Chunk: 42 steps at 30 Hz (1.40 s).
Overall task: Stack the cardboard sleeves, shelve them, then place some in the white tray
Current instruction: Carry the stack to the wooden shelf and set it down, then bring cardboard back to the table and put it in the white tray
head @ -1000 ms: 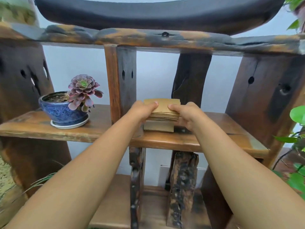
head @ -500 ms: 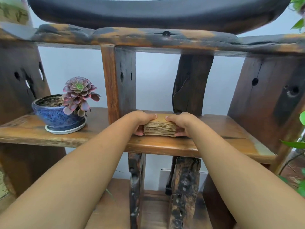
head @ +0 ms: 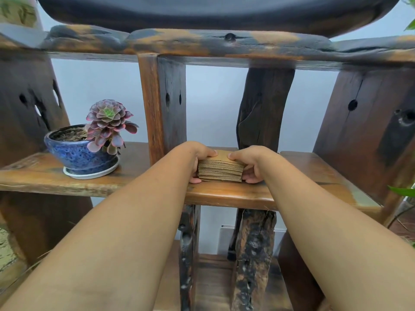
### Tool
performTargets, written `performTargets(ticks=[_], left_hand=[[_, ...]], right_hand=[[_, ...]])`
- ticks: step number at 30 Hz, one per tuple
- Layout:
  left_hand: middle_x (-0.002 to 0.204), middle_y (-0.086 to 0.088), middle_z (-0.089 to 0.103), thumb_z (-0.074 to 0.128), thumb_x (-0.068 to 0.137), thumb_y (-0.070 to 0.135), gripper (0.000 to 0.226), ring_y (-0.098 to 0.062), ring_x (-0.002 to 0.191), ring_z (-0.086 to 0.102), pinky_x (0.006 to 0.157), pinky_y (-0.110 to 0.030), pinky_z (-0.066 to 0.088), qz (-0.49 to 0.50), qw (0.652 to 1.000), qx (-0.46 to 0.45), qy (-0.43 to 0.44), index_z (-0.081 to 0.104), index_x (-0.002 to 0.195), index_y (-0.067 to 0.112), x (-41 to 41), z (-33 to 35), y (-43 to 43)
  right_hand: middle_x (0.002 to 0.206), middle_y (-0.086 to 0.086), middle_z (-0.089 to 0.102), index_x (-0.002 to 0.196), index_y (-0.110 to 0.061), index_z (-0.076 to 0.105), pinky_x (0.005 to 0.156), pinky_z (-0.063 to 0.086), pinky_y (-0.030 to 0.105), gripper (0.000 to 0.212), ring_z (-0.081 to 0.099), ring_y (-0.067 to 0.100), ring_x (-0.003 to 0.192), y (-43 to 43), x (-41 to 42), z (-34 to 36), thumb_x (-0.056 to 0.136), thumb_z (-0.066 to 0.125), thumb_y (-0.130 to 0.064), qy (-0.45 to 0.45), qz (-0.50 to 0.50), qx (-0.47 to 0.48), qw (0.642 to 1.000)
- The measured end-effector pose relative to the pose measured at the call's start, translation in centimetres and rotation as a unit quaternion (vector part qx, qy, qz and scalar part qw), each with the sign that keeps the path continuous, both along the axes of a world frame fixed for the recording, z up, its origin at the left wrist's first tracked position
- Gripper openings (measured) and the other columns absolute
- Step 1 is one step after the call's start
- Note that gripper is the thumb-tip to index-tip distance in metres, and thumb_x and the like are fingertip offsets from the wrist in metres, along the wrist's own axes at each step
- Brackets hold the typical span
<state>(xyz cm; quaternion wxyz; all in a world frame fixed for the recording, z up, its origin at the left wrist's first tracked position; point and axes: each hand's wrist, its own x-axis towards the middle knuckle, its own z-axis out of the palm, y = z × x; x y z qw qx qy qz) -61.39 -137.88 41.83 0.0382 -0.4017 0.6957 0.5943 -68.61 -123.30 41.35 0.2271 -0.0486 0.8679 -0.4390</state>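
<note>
A thick stack of brown cardboard sleeves (head: 220,170) rests flat on the middle wooden shelf (head: 224,194), near its front edge. My left hand (head: 197,157) grips the stack's left side, fingers over the top and thumb low at the front. My right hand (head: 249,162) grips the right side the same way. No white tray is in view.
A blue pot with a purple succulent (head: 89,144) stands on a white saucer at the shelf's left. Wooden posts (head: 161,104) rise just behind the stack. A dark curved slab (head: 202,10) lies on the top board. Green leaves (head: 404,191) poke in at right.
Both hands lowered the stack from just above the shelf onto the board. Since half a second ago the hands and stack have barely moved.
</note>
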Motion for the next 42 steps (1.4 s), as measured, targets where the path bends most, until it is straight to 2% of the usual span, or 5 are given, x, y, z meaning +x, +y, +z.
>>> performTargets(ticks=[9,15,24,34,42], left_hand=[[0.102,-0.017,0.07,0.074,0.089,0.011,0.043,-0.03,0.087,0.069,0.074,-0.044,0.059,-0.007,0.975,0.085,0.206,0.054,0.126,0.001,1.3,-1.7,0.2],[0.121,-0.02,0.067,0.073,0.09,0.015,0.049,-0.03,0.112,0.065,0.105,-0.045,0.05,-0.027,0.949,0.027,0.314,0.052,0.132,-0.002,2.1,-4.8,0.4],[0.135,-0.004,0.055,0.076,0.071,0.046,0.083,-0.02,0.12,0.06,0.105,-0.039,0.049,-0.006,0.896,-0.015,0.444,0.038,0.144,0.031,10.5,-6.8,3.4],[0.131,-0.001,0.058,0.076,0.068,0.049,0.066,-0.019,0.111,0.065,0.096,-0.043,0.053,0.188,0.897,-0.084,0.391,0.048,0.125,0.063,32.1,-14.4,9.4],[0.123,-0.008,0.064,0.079,0.066,0.013,0.077,-0.013,0.102,0.069,0.082,-0.024,0.057,0.392,0.829,-0.046,0.396,0.049,0.136,0.024,51.7,-17.8,19.7]], right_hand=[[0.108,0.012,0.066,0.116,-0.009,0.05,0.06,0.055,0.033,0.046,0.068,0.025,0.09,0.6,0.6,-2.2,0.081,0.079,-0.019,0.014,-0.02,-0.217,0.976],[0.115,0.021,0.072,0.114,0.005,0.064,0.101,0.053,0.048,0.038,0.068,0.034,0.109,1.7,1.6,-4.7,0.084,0.076,-0.015,0.056,0.021,-0.294,0.954],[0.111,-0.012,0.063,0.127,-0.023,0.051,0.071,0.045,0.012,0.039,0.061,-0.006,0.095,3.5,10.2,-5.4,0.091,0.063,-0.031,0.24,0.084,-0.312,0.915],[0.115,-0.012,0.066,0.125,-0.052,0.048,0.085,0.053,0.029,0.061,0.066,-0.002,0.098,5.1,27.7,-14.5,0.066,0.062,-0.048,0.004,0.201,-0.397,0.896],[0.106,-0.013,0.074,0.115,-0.037,0.059,0.084,0.056,0.025,0.047,0.07,0.005,0.1,8.2,42.5,-17.8,0.07,0.07,-0.036,-0.107,0.444,-0.374,0.807]])
